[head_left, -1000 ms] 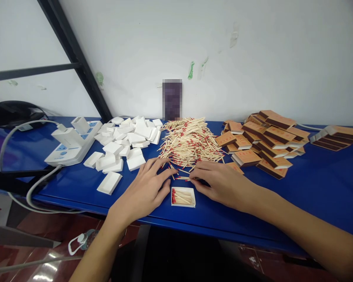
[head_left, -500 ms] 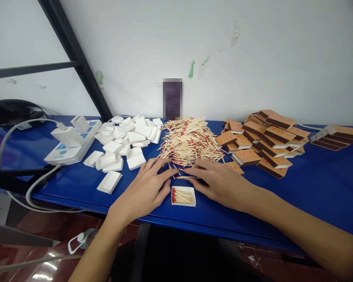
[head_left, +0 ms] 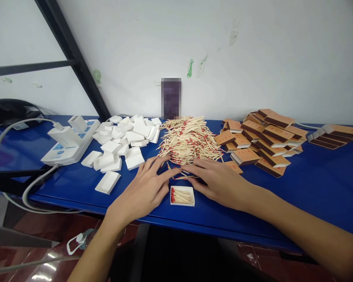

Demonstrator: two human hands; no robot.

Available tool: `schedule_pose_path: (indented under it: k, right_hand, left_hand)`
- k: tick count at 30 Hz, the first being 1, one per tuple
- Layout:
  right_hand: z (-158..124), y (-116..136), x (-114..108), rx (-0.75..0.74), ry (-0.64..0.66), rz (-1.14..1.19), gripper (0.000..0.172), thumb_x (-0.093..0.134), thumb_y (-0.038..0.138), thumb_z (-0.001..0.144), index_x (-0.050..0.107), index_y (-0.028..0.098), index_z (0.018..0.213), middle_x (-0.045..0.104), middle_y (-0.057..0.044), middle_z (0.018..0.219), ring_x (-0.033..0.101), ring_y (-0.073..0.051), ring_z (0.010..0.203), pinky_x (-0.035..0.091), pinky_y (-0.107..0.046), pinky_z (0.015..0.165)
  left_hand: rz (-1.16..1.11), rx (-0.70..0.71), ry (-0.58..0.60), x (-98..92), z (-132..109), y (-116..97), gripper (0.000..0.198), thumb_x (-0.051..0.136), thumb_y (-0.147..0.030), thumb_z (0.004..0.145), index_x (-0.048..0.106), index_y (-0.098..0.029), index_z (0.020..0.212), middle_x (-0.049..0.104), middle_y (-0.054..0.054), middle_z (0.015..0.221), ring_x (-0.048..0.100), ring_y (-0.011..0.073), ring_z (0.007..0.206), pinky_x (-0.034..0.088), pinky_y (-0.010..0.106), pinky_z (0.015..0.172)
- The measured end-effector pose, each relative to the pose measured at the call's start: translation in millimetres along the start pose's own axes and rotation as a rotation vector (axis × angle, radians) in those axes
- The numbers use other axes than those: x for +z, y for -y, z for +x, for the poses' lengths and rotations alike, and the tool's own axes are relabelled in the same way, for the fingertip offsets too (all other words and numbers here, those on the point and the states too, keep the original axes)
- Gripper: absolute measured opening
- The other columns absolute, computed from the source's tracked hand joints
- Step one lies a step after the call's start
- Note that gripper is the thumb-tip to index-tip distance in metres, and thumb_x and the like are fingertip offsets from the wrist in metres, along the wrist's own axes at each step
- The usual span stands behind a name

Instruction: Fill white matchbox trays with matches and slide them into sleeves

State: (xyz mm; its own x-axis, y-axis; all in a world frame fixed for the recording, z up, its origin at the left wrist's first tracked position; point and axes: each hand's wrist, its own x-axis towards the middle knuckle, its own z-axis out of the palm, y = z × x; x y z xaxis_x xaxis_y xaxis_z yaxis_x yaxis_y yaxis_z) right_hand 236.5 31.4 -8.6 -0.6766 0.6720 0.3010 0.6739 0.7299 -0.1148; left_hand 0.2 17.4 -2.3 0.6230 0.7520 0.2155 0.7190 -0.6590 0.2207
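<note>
A big heap of red-tipped matches (head_left: 191,139) lies in the middle of the blue table. At its near edge my left hand (head_left: 148,182) rests with fingers stretched and apart, its index finger reaching over a few loose matches (head_left: 182,177). From the other side my right hand (head_left: 220,182) reaches in, fingers extended and thumb apart, its index fingertip close to the left one. I cannot tell whether the fingertips touch each other. Just in front of both hands sits a white matchbox tray (head_left: 182,203), holding a layer of matches with heads to the left.
White trays (head_left: 138,129) are piled left of the heap, with one single tray (head_left: 108,182) nearer. Orange-brown matchbox sleeves (head_left: 267,137) are stacked on the right. A power strip (head_left: 73,150) with cables lies far left. A pixelated dark rectangle (head_left: 171,98) stands against the wall.
My left index finger has stretched further right, towards the right index fingertip, over the loose matches. My right hand has hardly moved. The whole view has shifted slightly.
</note>
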Motion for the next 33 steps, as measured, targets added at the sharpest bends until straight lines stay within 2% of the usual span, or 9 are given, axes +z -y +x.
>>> schedule_pose_path:
  k: [6,22,28,33]
  right_hand:
    - [-1.5,-0.5,0.9,0.021,0.02,-0.004,0.025,0.05,0.023,0.098,0.067,0.016,0.115,0.064,-0.008,0.093,0.063,-0.022,0.084,0.049,-0.034,0.071]
    - [1.2,-1.0,1.1,0.046,-0.001,0.033,0.015,0.054,0.022,0.097,0.069,0.018,0.101,0.066,-0.006,0.09,0.064,-0.02,0.083,0.049,-0.031,0.071]
    - [2.0,-0.4,-0.2,0.052,0.017,0.034,0.016,0.053,0.024,0.099,0.067,0.018,0.102,0.067,-0.005,0.09,0.064,-0.02,0.082,0.046,-0.031,0.07]
    - [1.3,-0.7,1.4,0.066,0.031,0.045,0.017,0.052,0.028,0.1,0.065,0.018,0.102,0.067,-0.005,0.09,0.064,-0.021,0.083,0.045,-0.032,0.07]
  left_hand:
    - [0.011,-0.035,-0.011,1.7,0.7,-0.7,0.044,0.044,-0.022,0.098,0.049,-0.027,0.142,0.04,0.009,0.152,0.033,0.0318,0.139,0.038,0.058,0.111]
    - [-0.035,0.05,0.01,-1.7,1.0,-0.9,0.038,0.043,-0.017,0.099,0.057,-0.028,0.132,0.046,0.007,0.144,0.035,0.0277,0.136,0.038,0.051,0.112]
    - [-0.029,-0.008,-0.067,0.4,1.6,-1.0,0.024,0.041,-0.015,0.098,0.062,-0.021,0.108,0.05,0.007,0.137,0.039,0.0267,0.132,0.039,0.05,0.109]
    - [-0.03,0.004,-0.053,1.4,0.9,-0.1,0.024,0.044,-0.012,0.095,0.062,-0.022,0.108,0.049,0.006,0.138,0.038,0.0269,0.132,0.039,0.049,0.109]
